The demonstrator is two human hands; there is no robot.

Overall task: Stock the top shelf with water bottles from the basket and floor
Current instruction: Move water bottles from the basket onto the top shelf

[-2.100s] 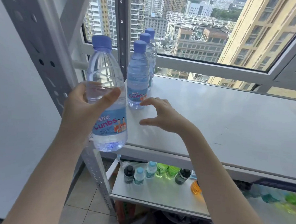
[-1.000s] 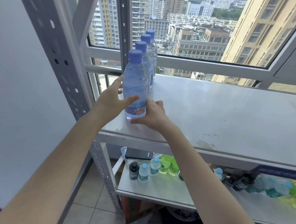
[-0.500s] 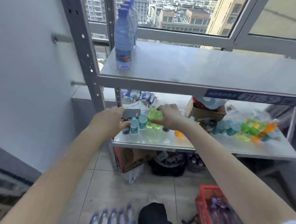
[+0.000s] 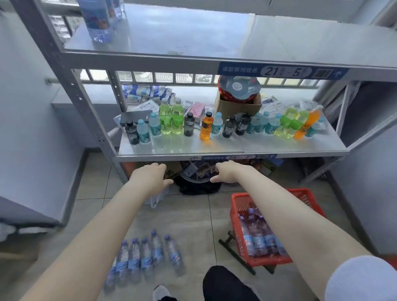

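Both my hands are empty right now. The left hand hangs loosely with its fingers curled downward, and the right hand is spread fairly wide, thumb out — neither is touching anything. They hover in front of the middle shelf edge, with the floor well below.

The stock I need sits in two places. A row of water bottles stands on the tiles at about seven o'clock from my left hand, packed shoulder to shoulder. More lie heaped in the red basket at roughly five o'clock from my right hand. On the top shelf, a few bottles already stand at the far left corner, around eleven o'clock; the rest of that surface is bare.

My worry is the floor row — the bottles stand so close together that grabbing one could tip its neighbours over. The basket bottles lie overlapping (labels every which way), so a grip there may slip. Coming back up, the top shelf's front edge could catch a bottle or my knuckles.
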